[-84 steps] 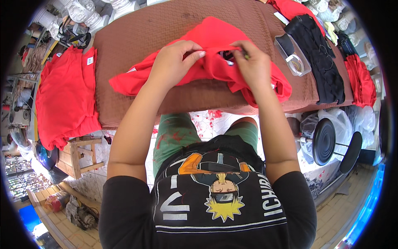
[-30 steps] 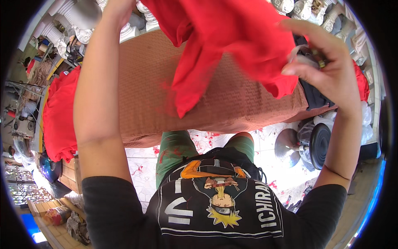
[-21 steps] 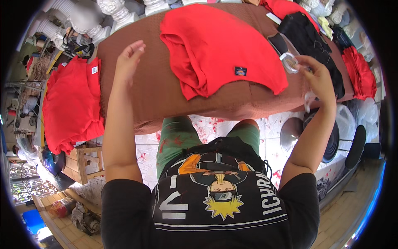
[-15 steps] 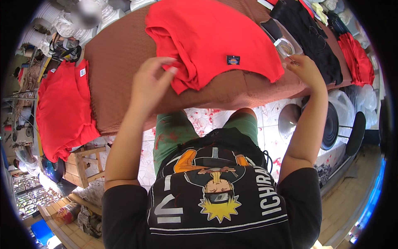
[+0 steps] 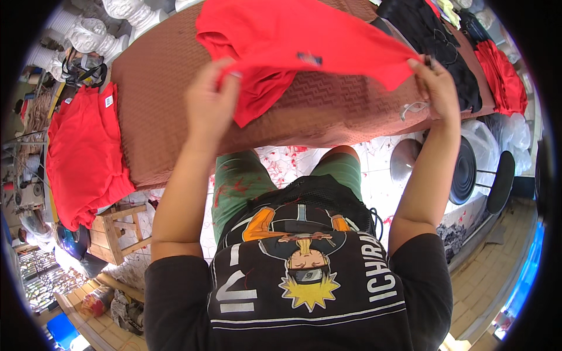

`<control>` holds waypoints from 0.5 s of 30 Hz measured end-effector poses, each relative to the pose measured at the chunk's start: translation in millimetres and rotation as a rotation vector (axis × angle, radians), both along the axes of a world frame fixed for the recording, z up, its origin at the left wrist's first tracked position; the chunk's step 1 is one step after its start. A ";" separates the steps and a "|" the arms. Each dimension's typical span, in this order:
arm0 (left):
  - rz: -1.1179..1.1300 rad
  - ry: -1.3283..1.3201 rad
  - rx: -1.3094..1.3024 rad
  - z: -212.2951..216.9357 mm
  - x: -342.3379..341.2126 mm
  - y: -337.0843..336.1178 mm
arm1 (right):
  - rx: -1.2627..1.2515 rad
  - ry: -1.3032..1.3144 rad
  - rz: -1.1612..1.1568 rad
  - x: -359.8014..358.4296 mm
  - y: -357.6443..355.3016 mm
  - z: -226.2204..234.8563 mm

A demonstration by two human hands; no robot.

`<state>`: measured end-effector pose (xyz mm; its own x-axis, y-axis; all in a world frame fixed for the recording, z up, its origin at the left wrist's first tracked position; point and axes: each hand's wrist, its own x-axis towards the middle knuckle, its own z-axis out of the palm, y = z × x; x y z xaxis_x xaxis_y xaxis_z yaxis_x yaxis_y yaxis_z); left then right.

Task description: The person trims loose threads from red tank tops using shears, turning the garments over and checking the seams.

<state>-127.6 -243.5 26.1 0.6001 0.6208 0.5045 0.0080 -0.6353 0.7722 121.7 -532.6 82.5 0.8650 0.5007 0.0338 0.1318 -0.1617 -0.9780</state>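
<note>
A red garment (image 5: 281,35) with a small dark label (image 5: 308,58) is stretched between my hands, its near edge raised off the brown-covered table. My left hand (image 5: 212,96) pinches it at the left, slightly blurred by motion. At the other end, my right hand (image 5: 436,85) grips a corner between thumb and fingers. A small dark bit shows beside those right fingers; I cannot make out what it is. Just below that hand is a pale loop-shaped thing (image 5: 413,107), whose kind is unclear. Lower folds of the garment still rest on the table.
The brown quilted cover (image 5: 158,88) spans the table. Red folded garments (image 5: 88,158) hang over its left end, more red cloth (image 5: 500,76) lies at the far right. Black cloth (image 5: 421,35) lies back right. White plaster-like pieces (image 5: 93,35) stand behind; a wooden stool (image 5: 117,234) is lower left.
Both hands have taken hold of the red garment and lifted its near edge, pulling it taut. The label has shifted up and left. My right hand has risen slightly.
</note>
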 end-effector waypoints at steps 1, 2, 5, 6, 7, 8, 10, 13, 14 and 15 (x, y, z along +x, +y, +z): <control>-0.083 -0.152 -0.239 30.4 -6.7 -2.7 | 0.102 -0.078 -0.070 -12.4 -2.1 12.6; -0.098 -0.305 -0.162 52.1 -15.8 1.1 | 0.206 -0.157 -0.132 -23.9 -3.5 24.6; -0.230 -0.625 -0.199 96.7 -54.2 19.1 | 0.467 -0.246 -0.020 -42.8 -20.1 52.5; -0.236 -0.676 -0.209 112.3 -62.7 18.5 | 0.548 -0.198 -0.014 -52.5 -23.2 60.2; -0.312 -0.623 -0.160 128.0 -69.2 14.0 | 0.568 -0.219 -0.076 -57.5 -15.0 65.0; -0.332 -0.532 -0.119 140.4 -69.9 7.8 | 0.540 -0.239 -0.096 -53.9 -8.9 62.0; -0.043 -0.247 0.180 131.1 -48.6 34.2 | 0.372 -0.244 -0.136 -47.7 2.0 51.4; -0.016 0.401 0.498 132.5 -38.4 71.3 | 0.152 -0.389 -0.122 -8.9 48.3 3.6; -0.164 0.450 0.640 134.0 -39.9 78.2 | -0.037 -0.627 -0.248 -5.2 50.0 -4.9; -0.415 0.331 0.396 157.4 -50.4 55.6 | 0.022 -0.539 -0.222 -8.9 46.7 -4.9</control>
<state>-177.9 -188.0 183.5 0.9122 0.1102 0.3946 -0.1018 -0.8721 0.4787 112.9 -486.0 77.6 0.8068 0.3040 0.5066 0.5773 -0.2229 -0.7855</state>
